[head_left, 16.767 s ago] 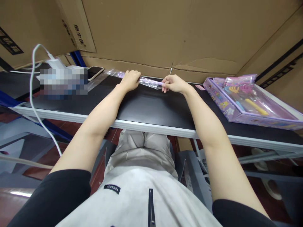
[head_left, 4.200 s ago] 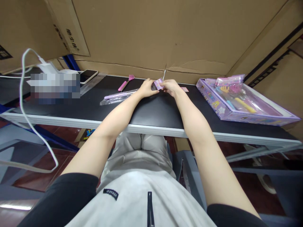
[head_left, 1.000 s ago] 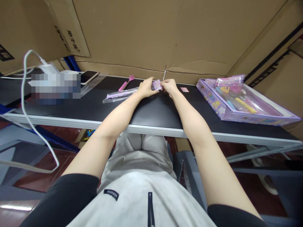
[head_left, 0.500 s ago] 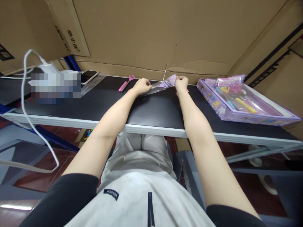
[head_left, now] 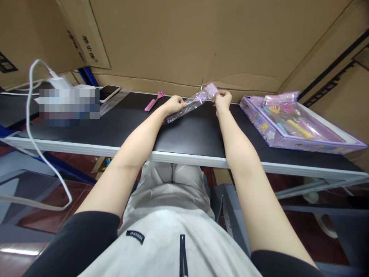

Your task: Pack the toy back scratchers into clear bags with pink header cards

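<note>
Both hands hold a long clear plastic sleeve (head_left: 188,104) with a purple fork-shaped toy inside, slanted up to the right above the black table (head_left: 190,132). My left hand (head_left: 174,104) pinches the sleeve near its middle. My right hand (head_left: 222,100) pinches the sleeve's purple header card at its raised top end. A loose pink toy fork (head_left: 154,101) lies on the table just left of my left hand.
An open purple toy box (head_left: 291,123) with several coloured utensils sits at the right. A phone (head_left: 108,91), an empty clear sleeve (head_left: 113,101) and a white charger with cable (head_left: 43,115) are at the left. Cardboard boxes (head_left: 184,42) wall the table's back edge.
The sleeve lay flat with both hands working at its header; now my right hand has lifted the header end up and to the right, and the sleeve hangs slanted between the hands.
</note>
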The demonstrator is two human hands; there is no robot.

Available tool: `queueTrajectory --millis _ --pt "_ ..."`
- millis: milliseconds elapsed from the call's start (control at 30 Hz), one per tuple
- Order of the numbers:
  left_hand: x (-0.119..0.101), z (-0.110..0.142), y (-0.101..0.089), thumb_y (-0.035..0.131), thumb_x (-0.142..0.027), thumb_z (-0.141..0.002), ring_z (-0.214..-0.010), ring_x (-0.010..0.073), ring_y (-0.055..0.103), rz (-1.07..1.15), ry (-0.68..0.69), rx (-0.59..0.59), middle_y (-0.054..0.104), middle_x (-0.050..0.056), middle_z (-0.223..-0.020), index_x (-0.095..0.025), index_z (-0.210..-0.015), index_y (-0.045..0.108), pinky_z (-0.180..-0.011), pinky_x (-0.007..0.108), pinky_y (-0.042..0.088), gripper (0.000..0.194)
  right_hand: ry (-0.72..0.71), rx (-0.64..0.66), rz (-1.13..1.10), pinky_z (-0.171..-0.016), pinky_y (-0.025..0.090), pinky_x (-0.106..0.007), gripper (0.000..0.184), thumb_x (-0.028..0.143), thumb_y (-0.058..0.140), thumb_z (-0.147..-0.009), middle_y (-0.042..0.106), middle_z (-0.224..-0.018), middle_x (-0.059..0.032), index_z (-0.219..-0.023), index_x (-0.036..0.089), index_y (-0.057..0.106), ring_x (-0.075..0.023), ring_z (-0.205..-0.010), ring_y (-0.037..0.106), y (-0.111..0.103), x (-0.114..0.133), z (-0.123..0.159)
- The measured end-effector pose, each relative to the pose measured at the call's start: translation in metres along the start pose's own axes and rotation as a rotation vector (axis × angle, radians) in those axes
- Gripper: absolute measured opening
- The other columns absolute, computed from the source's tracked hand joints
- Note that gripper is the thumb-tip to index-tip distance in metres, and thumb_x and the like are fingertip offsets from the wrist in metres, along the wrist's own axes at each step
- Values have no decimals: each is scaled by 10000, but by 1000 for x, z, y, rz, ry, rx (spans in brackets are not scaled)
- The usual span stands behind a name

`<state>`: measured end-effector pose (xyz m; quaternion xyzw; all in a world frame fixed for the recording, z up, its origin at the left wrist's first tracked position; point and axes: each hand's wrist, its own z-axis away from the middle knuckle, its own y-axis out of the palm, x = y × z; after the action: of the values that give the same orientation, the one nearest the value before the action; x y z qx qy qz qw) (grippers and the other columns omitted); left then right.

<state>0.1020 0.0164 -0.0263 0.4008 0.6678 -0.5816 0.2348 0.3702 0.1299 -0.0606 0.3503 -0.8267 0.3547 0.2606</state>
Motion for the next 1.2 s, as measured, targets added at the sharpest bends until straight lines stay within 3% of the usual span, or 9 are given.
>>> queueTrajectory --millis 67,133,333,433,533,667,833,1033,1200 --pt "1 -4 1 684 -187 -1021 -807 195 593 66 -8 -104 590 -1 -713 -228 -702 549 -904 324 496 348 257 -50 -75 -816 666 -433 336 125 527 -1007 694 -1235 -179 -1324 124 637 -241 -898 781 1 15 6" --pt "2 -7 1 681 -183 -1040 -844 195 612 151 -37 -208 596 -1 -737 -228 -718 536 -921 312 507 356 346 -32 -112 -795 664 -418 343 135 572 -1002 684 -1282 -175 -1339 144 630 -227 -867 777 1 32 14" --pt "-3 -13 -2 693 -202 -1078 -859 191 707 627 -212 -421 662 23 -804 -219 -857 585 -921 310 581 246 287 164 -157 -797 658 -427 195 191 668 -965 697 -1123 -106 -1158 207 643 -233 -835 754 4 71 37" --pt "-6 -16 -5 740 -285 -1078 -934 222 793 897 -339 -526 765 48 -896 -229 -1094 658 -941 330 634 101 227 260 -128 -834 641 -429 152 257 730 -948 682 -1021 -78 -1069 224 645 -242 -849 735 5 89 48" --pt "-6 -19 -10 619 -300 -1153 -1045 247 845 1089 -432 -584 833 85 -1016 -221 -1344 639 -960 342 666 208 114 357 -71 -901 616 -423 199 365 791 -938 668 -947 -59 -999 231 658 -255 -928 711 5 106 59" --pt "-2 -22 -14 480 -193 -1180 -1152 248 851 1203 -464 -609 838 117 -1094 -147 -1523 583 -937 305 686 361 -125 516 50 -987 580 -402 270 415 856 -885 679 -938 -55 -863 220 670 -248 -1005 667 7 118 69" --pt "7 -27 -7 480 -33 -1101 -1040 220 860 1257 -482 -605 830 103 -1005 -112 -1552 594 -899 281 698 472 -295 636 129 -1014 561 -383 170 307 856 -830 711 -1007 -71 -780 206 728 -233 -994 674 12 119 74" --pt "13 -29 7 516 21 -1030 -922 202 856 1202 -510 -531 812 50 -900 -165 -1475 642 -968 331 696 498 -220 695 231 -959 560 -373 222 205 825 -773 736 -846 -66 -630 222 656 -253 -930 694 5 125 77" --pt "20 -27 2 597 -89 -1031 -1032 236 853 1229 -467 -443 844 89 -979 -194 -1269 730 -1003 328 687 292 -161 665 315 -910 564 -361 263 111 791 -701 725 -793 -62 -586 235 590 -255 -894 697 -6 128 77"
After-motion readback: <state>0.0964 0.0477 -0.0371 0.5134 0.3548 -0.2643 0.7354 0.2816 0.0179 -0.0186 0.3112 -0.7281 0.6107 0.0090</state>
